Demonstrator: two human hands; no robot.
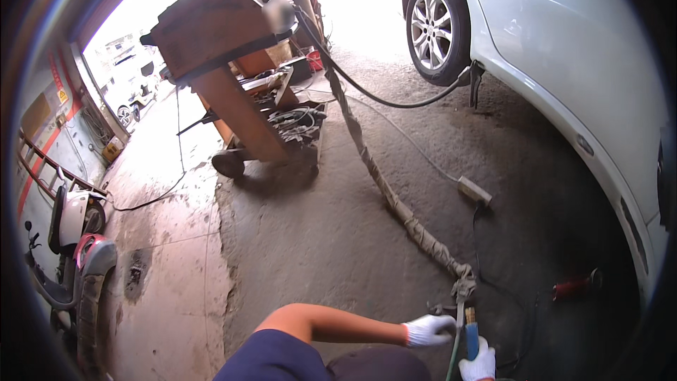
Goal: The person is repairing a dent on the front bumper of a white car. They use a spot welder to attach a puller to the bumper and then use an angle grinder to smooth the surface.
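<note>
My left hand [430, 329], in a white knit glove, is beside the lower end of a thick, wrapped cable [398, 204]. Its fingers are curled closed against a narrow grey strip below the cable's knotted end. What they hold, if anything, is too small to make out. My right hand [479, 363], also gloved in white, grips a blue tool with a tan end [472, 339], pointing up and away from me. A thin green hose [453, 356] runs down between the two hands. The cable leads up to an orange wheeled machine [226, 63].
A pale car [564, 49] with a wheel [434, 28] fills the right side. A black cable runs from the machine to a clamp at its sill [474, 77]. On the floor lie a power strip [474, 191] and a red cylinder [571, 289]. Scooters [77, 261] stand far left.
</note>
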